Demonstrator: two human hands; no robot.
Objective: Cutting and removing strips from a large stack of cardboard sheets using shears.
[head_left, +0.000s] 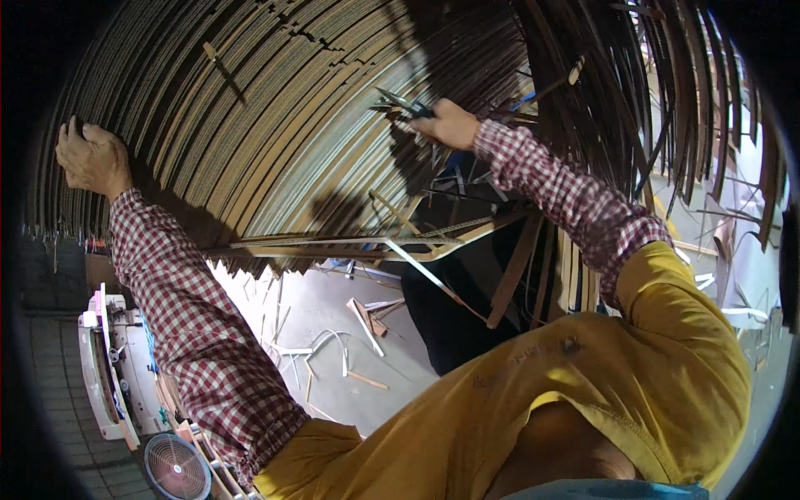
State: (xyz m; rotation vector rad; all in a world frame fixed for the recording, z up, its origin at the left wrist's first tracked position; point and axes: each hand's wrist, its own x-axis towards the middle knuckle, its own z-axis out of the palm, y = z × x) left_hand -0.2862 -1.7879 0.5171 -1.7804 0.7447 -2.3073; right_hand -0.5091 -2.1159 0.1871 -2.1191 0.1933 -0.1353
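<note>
A tall stack of flat cardboard sheets [275, 125] fills the upper view, its layered edges facing me. My left hand [92, 157] grips the stack's left edge, fingers curled over it. My right hand [446, 123] is closed around a dark metal tool [402, 103] that looks like scissors or a cutter, its tip against the stack's edges near the middle. Both arms wear red-and-white checked sleeves over a mustard yellow top.
Loose cardboard strips [367, 321] and offcuts litter the grey floor below. Dark strips [600, 100] hang on the right. A white machine [104, 375] and a round fan [177, 468] stand at lower left. A dark gap [454, 308] opens beneath the stack.
</note>
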